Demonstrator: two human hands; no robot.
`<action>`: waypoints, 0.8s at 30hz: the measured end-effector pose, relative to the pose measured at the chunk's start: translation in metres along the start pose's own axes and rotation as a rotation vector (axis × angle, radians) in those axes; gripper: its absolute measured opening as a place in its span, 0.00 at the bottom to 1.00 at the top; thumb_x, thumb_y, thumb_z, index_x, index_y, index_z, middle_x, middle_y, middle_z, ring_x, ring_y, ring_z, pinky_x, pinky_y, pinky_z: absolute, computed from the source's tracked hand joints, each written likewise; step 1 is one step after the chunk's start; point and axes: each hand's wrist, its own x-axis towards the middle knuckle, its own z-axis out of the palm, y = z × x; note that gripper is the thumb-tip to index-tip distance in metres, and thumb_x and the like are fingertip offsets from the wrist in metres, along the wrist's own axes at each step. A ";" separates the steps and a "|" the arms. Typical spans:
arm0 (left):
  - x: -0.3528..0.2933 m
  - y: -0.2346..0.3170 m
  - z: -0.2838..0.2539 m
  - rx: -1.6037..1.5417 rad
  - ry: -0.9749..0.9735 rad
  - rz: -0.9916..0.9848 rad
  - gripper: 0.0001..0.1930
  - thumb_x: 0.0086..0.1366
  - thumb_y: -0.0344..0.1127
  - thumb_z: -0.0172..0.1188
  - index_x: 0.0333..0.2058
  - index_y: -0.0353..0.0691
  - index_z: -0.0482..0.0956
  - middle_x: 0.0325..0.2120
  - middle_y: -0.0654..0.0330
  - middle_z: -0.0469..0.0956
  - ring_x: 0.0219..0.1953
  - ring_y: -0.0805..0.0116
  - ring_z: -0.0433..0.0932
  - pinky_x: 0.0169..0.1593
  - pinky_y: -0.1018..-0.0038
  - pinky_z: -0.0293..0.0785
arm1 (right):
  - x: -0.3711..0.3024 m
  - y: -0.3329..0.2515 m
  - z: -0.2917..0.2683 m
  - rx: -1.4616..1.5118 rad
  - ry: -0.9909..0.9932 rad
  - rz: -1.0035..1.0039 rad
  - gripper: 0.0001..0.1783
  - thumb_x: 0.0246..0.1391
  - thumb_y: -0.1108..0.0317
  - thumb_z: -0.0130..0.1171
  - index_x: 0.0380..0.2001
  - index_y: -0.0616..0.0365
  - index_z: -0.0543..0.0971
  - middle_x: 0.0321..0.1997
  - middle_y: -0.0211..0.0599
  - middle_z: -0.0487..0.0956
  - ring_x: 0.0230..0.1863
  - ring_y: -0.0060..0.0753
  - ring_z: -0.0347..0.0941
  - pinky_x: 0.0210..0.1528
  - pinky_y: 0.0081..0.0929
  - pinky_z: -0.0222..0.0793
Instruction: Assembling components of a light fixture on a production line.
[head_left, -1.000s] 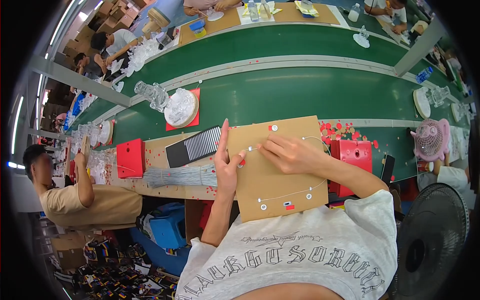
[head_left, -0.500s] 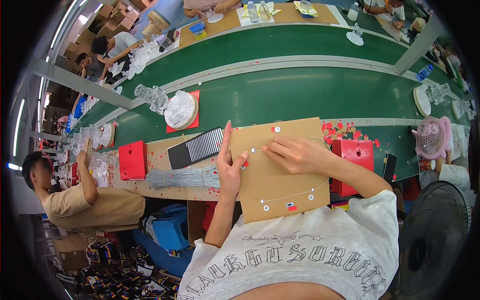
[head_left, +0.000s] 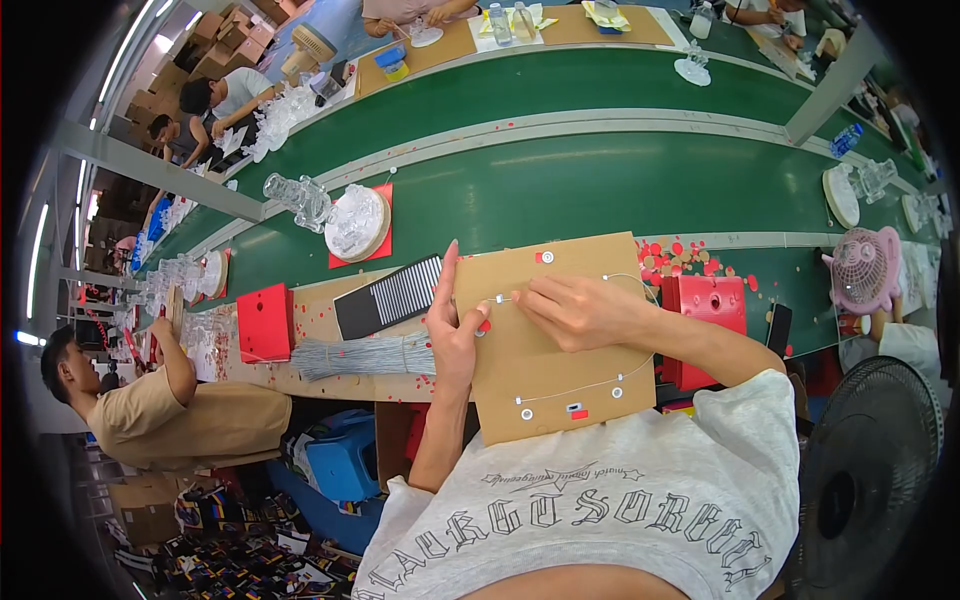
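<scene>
Both hands, left hand and right hand, on cardboard board.

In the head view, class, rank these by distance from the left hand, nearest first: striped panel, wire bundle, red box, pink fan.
From the left hand:
1. Striped panel, just to its left.
2. Wire bundle, lower left, nearly as close.
3. Red box, farther left.
4. Pink fan, far right.

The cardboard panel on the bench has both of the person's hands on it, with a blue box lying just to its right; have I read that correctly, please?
Not quite: the head view shows a red box to the right of the cardboard panel, not a blue one. The rest holds: the left hand and the right hand both rest on the panel.
</scene>
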 end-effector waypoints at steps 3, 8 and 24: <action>-0.001 0.002 0.001 0.007 -0.032 -0.026 0.42 0.58 0.18 0.51 0.72 0.35 0.53 0.62 0.53 0.69 0.54 0.72 0.75 0.52 0.79 0.71 | -0.004 0.006 -0.005 0.025 0.013 -0.013 0.16 0.44 0.73 0.61 0.36 0.74 0.80 0.37 0.38 0.75 0.39 0.31 0.75 0.38 0.24 0.77; 0.001 0.000 0.013 -0.006 -0.014 0.031 0.41 0.61 0.18 0.51 0.73 0.37 0.51 0.62 0.54 0.69 0.48 0.78 0.76 0.43 0.85 0.71 | -0.012 0.010 -0.010 0.052 -0.011 0.006 0.18 0.45 0.74 0.61 0.41 0.73 0.81 0.34 0.36 0.73 0.38 0.29 0.75 0.35 0.23 0.77; 0.002 -0.001 0.015 0.030 -0.030 0.006 0.39 0.62 0.16 0.48 0.73 0.36 0.50 0.61 0.52 0.71 0.52 0.75 0.76 0.51 0.81 0.72 | -0.015 0.009 -0.007 -0.048 -0.006 -0.051 0.28 0.39 0.74 0.61 0.47 0.75 0.79 0.33 0.35 0.72 0.36 0.30 0.75 0.35 0.24 0.77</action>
